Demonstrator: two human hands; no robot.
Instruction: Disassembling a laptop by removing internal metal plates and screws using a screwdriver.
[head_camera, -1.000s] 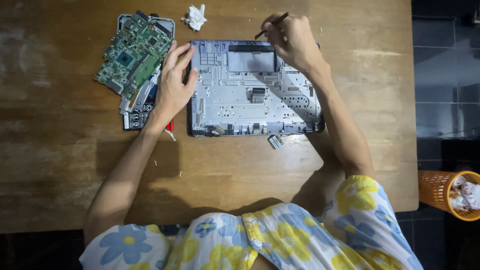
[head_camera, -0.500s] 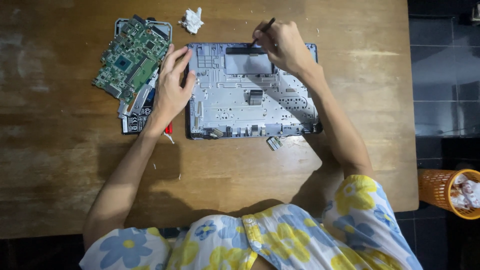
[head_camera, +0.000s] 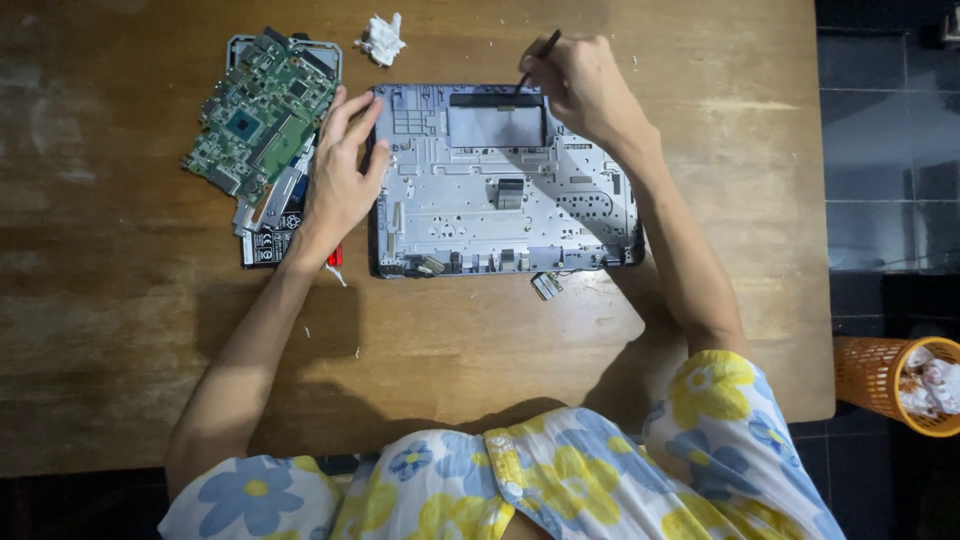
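Since half a second ago, my right hand (head_camera: 585, 90) has shifted only slightly and still pinches the thin dark tool (head_camera: 537, 60), whose tip meets the far edge of the opened laptop chassis (head_camera: 505, 185) beside the dark rectangular panel (head_camera: 497, 122). My left hand (head_camera: 345, 170) stays in place, fingers spread, pressed flat against the chassis's left edge.

I see the chassis lying flat near the middle of the wooden table (head_camera: 120, 330), inner side up. Left of it, a green circuit board (head_camera: 262, 115) rests tilted on a dark flat part (head_camera: 268, 243), partly under my left wrist. A crumpled white tissue (head_camera: 382, 38) lies near the far edge. A small grey component (head_camera: 547, 285) sits just off the chassis's near edge. An orange basket (head_camera: 890, 375) stands on the floor to the right.
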